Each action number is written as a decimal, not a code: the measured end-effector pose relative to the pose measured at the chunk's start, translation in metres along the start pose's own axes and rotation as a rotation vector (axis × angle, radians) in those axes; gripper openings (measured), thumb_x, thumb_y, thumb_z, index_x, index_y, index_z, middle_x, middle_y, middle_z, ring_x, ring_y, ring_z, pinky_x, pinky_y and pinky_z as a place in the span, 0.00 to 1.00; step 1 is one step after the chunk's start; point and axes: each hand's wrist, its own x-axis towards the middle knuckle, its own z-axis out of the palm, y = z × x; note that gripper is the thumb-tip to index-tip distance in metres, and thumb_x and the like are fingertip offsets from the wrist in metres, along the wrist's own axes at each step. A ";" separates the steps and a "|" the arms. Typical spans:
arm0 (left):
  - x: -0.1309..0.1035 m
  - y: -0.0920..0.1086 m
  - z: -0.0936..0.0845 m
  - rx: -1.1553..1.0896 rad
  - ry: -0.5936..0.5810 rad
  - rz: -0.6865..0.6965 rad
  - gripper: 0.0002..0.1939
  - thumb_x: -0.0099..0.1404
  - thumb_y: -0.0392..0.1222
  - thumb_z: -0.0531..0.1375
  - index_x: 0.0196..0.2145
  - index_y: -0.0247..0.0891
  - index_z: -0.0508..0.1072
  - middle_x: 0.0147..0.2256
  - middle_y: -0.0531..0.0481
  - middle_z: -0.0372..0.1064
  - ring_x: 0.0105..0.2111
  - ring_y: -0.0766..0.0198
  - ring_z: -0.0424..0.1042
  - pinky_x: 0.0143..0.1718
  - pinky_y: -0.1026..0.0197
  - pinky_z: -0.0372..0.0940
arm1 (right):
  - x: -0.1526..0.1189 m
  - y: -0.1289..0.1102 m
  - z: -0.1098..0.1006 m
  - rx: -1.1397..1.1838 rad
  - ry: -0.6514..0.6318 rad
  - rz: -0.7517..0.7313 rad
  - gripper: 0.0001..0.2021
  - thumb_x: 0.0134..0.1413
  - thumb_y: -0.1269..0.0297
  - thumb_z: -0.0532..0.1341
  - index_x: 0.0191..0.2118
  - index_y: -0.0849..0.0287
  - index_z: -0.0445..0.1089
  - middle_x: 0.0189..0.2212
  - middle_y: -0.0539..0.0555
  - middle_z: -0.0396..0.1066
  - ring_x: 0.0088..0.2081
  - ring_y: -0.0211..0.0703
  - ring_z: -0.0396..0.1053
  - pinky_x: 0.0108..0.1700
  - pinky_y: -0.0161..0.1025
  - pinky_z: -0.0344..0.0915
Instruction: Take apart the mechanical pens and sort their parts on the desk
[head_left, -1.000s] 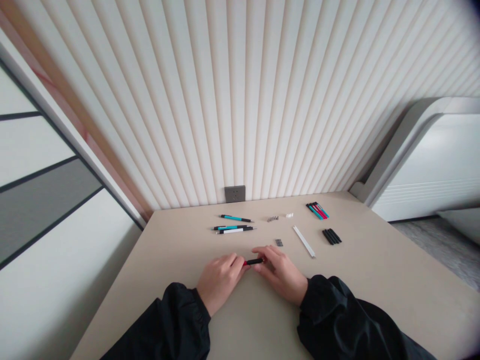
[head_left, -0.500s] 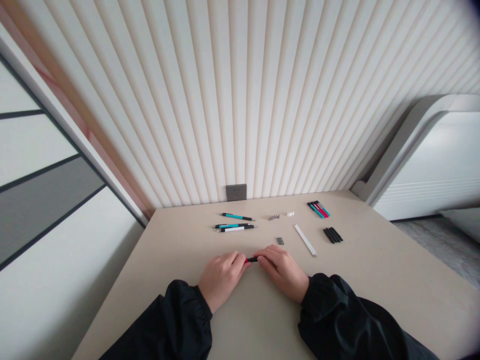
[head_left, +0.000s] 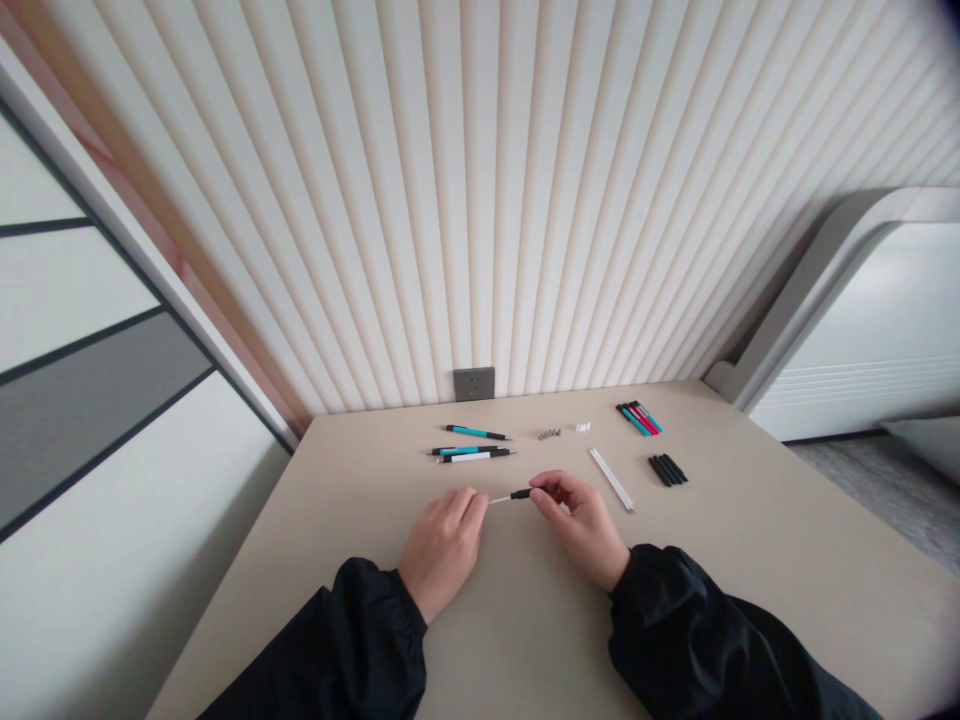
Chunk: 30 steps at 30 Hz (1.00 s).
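Note:
My right hand [head_left: 581, 525] pinches the tip end of a black pen grip [head_left: 520, 494]. A thin white refill [head_left: 499, 499] runs from the grip's left end toward my left hand [head_left: 444, 545]. The fingers of that hand are curled closed, and they hide the red pen barrel that showed there half a second ago. Both hands are just above the table, a short gap apart. Beyond them lie three assembled pens, among them a white-and-black pen [head_left: 474, 457] and a blue-and-black pen [head_left: 476, 433].
On the table [head_left: 360, 480] lie several springs [head_left: 550, 434], small white pieces [head_left: 583, 427], white refills [head_left: 612, 480], black grips [head_left: 667, 470] and blue and red barrels [head_left: 639, 418]. A wall with a socket [head_left: 474, 384] rises behind.
The black grip has come away from the red barrel, baring the white refill. My right hand has moved slightly up and right, covering the small metal pieces behind it.

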 end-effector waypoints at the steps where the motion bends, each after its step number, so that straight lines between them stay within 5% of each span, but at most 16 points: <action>1: 0.000 0.000 0.000 -0.009 0.010 -0.003 0.08 0.67 0.31 0.51 0.41 0.37 0.68 0.35 0.47 0.67 0.35 0.58 0.69 0.36 0.57 0.65 | 0.001 0.001 0.000 0.020 0.008 0.012 0.15 0.56 0.52 0.59 0.39 0.59 0.71 0.29 0.52 0.70 0.31 0.40 0.65 0.35 0.36 0.62; 11: 0.000 0.003 -0.006 -0.016 -0.068 -0.047 0.08 0.69 0.34 0.47 0.39 0.39 0.65 0.32 0.50 0.66 0.29 0.62 0.68 0.27 0.62 0.61 | 0.006 0.009 0.000 0.083 0.080 0.048 0.18 0.58 0.48 0.56 0.40 0.60 0.68 0.27 0.53 0.70 0.30 0.41 0.67 0.32 0.37 0.62; 16: 0.001 0.003 -0.008 -0.007 -0.098 -0.061 0.08 0.68 0.33 0.47 0.37 0.39 0.64 0.32 0.50 0.66 0.28 0.62 0.68 0.25 0.62 0.59 | 0.006 0.006 -0.003 0.100 0.159 -0.008 0.14 0.60 0.55 0.53 0.43 0.59 0.65 0.35 0.56 0.71 0.32 0.40 0.67 0.34 0.37 0.64; 18: 0.001 0.003 -0.008 -0.002 -0.108 -0.059 0.08 0.67 0.32 0.47 0.37 0.39 0.64 0.32 0.50 0.66 0.28 0.61 0.68 0.26 0.61 0.59 | 0.005 0.005 -0.004 0.055 0.173 -0.026 0.12 0.61 0.59 0.50 0.42 0.59 0.65 0.32 0.53 0.69 0.30 0.39 0.65 0.33 0.36 0.63; 22: 0.000 0.003 -0.006 -0.003 -0.113 -0.036 0.08 0.67 0.31 0.47 0.38 0.39 0.64 0.33 0.50 0.66 0.29 0.61 0.68 0.27 0.61 0.60 | 0.000 0.000 -0.004 -0.139 0.086 -0.011 0.13 0.61 0.61 0.49 0.42 0.59 0.68 0.19 0.46 0.60 0.22 0.37 0.58 0.26 0.34 0.56; 30: 0.000 0.003 -0.005 -0.010 -0.090 0.004 0.10 0.67 0.31 0.48 0.41 0.39 0.66 0.33 0.49 0.67 0.28 0.62 0.68 0.27 0.61 0.61 | -0.002 -0.014 -0.006 -0.381 -0.130 -0.180 0.10 0.59 0.64 0.54 0.40 0.56 0.72 0.25 0.50 0.68 0.25 0.37 0.62 0.30 0.34 0.59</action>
